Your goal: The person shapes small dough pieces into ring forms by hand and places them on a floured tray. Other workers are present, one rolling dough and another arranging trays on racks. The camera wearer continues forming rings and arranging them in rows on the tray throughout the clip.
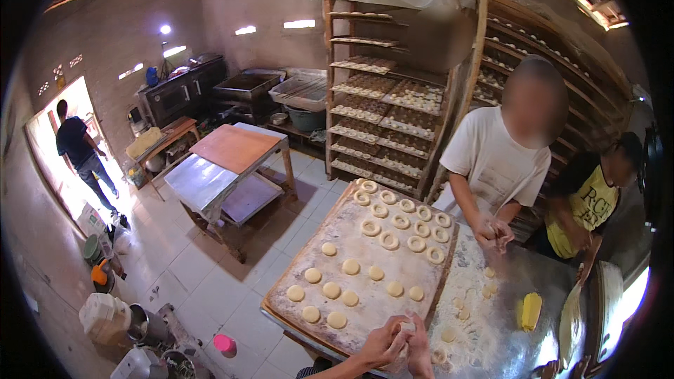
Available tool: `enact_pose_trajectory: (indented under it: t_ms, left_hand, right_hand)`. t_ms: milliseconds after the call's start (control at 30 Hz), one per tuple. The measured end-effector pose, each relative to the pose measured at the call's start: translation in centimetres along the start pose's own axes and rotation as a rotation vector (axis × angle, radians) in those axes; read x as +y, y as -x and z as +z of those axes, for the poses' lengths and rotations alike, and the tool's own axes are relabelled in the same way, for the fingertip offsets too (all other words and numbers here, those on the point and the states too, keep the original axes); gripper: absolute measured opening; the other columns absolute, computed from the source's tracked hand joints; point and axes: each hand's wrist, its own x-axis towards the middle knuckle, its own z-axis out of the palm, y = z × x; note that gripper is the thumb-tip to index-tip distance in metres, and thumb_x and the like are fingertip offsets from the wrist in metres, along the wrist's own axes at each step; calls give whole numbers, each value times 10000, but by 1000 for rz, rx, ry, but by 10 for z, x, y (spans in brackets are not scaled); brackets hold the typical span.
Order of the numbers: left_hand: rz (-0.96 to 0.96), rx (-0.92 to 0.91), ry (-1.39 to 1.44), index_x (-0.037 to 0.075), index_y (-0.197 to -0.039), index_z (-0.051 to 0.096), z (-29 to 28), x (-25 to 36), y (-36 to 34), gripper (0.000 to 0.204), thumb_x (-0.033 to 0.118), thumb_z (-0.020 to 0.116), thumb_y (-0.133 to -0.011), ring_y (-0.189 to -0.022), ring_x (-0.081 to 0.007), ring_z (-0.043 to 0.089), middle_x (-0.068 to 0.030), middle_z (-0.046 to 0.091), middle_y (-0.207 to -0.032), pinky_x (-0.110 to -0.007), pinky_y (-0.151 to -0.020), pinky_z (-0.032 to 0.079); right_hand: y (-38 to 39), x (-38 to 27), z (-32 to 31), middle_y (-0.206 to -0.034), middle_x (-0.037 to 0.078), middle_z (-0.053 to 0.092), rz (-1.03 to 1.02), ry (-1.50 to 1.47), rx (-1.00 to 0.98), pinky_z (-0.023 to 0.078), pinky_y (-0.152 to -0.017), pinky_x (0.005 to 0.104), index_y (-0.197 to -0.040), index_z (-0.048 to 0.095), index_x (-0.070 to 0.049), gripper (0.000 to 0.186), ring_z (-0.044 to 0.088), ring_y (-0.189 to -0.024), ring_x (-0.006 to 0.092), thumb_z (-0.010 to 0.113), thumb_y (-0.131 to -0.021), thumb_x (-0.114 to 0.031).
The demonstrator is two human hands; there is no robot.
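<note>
Head view: L hand (385, 341) and R hand (420, 345) are together at the near edge of the floured board (347, 235), fingers curled in. A pale bit, prob. dough, shows betw. them, mostly hidden; can't tell how firmly either grips it.

Progress, my read: partway thru the batch. Done: approx. 15 dough rings (389, 247), holes made, at the far end of the board. Left: approx. 11 dough discs (351, 267), no holes, on the near half of the board, so roughly 3/5 of the pcs lying there are shaped. A few more small dough pcs (489, 273) sit on the floured metal tabletop (523, 277), R of the board; these look unshaped too.

Co-worker in white tee (484, 144), beyond the board to the R, also has hands together; contents unclear. Past the board's far end, a wooden rack (328, 98) carries many loaded trays, so plenty apparently done elsewhere; can't tell what stage they're at.
</note>
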Motion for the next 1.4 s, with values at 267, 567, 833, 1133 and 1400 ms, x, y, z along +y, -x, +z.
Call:
enact_pose_trajectory:
  t_ms: [267, 567, 833, 1133, 1400]
  left_hand:
    - [159, 40, -390, 81, -1222, 442, -29, -19, -2, 251, 244, 474, -1033, -564, -403, 634, -168, 653, -673, -470, -493, 499]
    - [342, 28, -332, 65, -1099, 507, -51, -31, -7, 166, 204, 517, -1010, -597, -355, 649, -115, 635, -742, -448, -501, 506]
    - [367, -60, -422, 88, -1081, 535, -45, -38, -15, 162, 225, 501, -1002, -636, -381, 661, -143, 659, -720, -460, -529, 512]
    - [109, -228, -304, 93, -1178, 491, -24, -19, -36, 234, 270, 464, -1026, -580, -415, 643, -184, 667, -711, -492, -521, 507]
    - [123, -285, -525, 102, -1198, 437, -2, -18, -58, 274, 327, 414, -1045, -586, -459, 629, -202, 653, -673, -534, -548, 496]
  right_hand:
    - [-2, -5, 42, -1105, 122, 584, 229, -345, 151, 482, -581, 245, -1402, 378, -89, 586, 614, -704, 146, 398, -1008, -521]
    - [1, 18, 47, -845, 62, 599, -48, 321, -26, 428, -540, 222, -1332, 350, -64, 549, 584, -736, 97, 539, -957, -417]
    - [12, 25, 49, -772, 18, 544, 49, -88, 112, 452, -648, 267, -1477, 250, -84, 861, 531, -684, 107, 735, -830, -377]
    - [10, 5, 27, -806, 55, 568, -179, 380, 193, 442, -679, 279, -1408, 324, -65, 686, 529, -678, 137, 648, -898, -391]
    - [9, -1, -7, -894, 36, 591, 2, 306, 143, 489, -713, 329, -1466, 322, -85, 649, 616, -785, 169, 486, -1002, -509]
